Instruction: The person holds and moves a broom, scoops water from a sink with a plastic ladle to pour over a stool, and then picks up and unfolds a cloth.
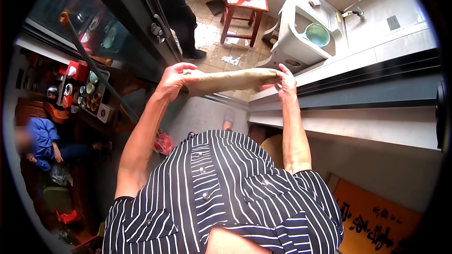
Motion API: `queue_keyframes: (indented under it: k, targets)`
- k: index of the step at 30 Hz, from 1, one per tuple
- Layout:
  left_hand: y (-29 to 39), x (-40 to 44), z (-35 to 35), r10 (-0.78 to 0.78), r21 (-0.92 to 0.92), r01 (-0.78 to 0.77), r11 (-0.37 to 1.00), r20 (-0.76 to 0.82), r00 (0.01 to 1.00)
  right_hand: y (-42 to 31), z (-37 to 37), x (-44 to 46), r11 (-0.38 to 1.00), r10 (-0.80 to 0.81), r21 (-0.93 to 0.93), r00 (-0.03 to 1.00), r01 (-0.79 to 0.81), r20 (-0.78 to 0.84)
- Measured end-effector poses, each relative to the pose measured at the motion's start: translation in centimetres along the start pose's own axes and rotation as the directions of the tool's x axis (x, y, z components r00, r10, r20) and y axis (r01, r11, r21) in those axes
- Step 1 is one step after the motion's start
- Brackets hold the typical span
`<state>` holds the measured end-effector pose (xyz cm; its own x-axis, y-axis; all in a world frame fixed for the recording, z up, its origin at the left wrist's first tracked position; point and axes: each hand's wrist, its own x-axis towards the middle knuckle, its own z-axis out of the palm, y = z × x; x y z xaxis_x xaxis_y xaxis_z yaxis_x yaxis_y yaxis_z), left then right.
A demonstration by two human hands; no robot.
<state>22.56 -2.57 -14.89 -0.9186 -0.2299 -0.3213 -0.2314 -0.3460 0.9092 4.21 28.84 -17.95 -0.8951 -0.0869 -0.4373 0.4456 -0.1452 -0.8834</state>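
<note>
A beige cloth (230, 79) is stretched sideways in the air, folded or rolled into a long strip. Its left end is pinched in my left hand (176, 81), between the thumb and fingers. My right hand (285, 82) grips the other end, with the index finger raised. Both arms reach forward from a black-and-white striped shirt (207, 188). Below the cloth lies the grey floor of a doorway (197, 115), where a foot in a slipper (228, 118) shows.
Beyond the doorway a person (181, 14) touches a red stool (246, 3) on wet tiles. A white washing unit (301, 33) holds a green basin (317, 35). Another person in blue (44, 136) sits at left, near a tea tray (92, 95). A glass door (108, 23) stands at upper left.
</note>
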Motion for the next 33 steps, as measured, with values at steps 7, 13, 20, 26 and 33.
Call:
queue_keyframes:
  k: [7,13,20,26,33]
  targets:
    - [1.9,2.5,0.8,0.226,0.825,-0.277,0.493,0.186,0.956,-0.9,-0.4,2.7,0.963,-0.260,-0.109,0.957,0.247,-0.131]
    - [-0.1,6.0,0.1,0.494,0.880,-0.329,0.344,0.129,0.860,-0.7,-1.9,3.8,0.873,-0.457,-0.215,0.888,0.437,-0.052]
    - [0.7,8.0,0.8,0.398,0.750,-0.308,0.585,0.065,0.915,-0.4,-3.9,5.4,0.616,-0.694,-0.518,0.720,0.594,-0.001]
    - [1.2,4.1,-0.9,0.508,0.808,-0.388,0.443,0.130,0.851,0.5,-1.4,0.9,0.579,-0.662,-0.586,0.747,0.567,0.069]
    - [-8.2,-5.2,-5.4,0.704,0.647,-0.485,0.589,-0.117,0.700,4.9,5.6,-10.0,0.316,-0.314,-0.487,0.574,0.814,0.756]
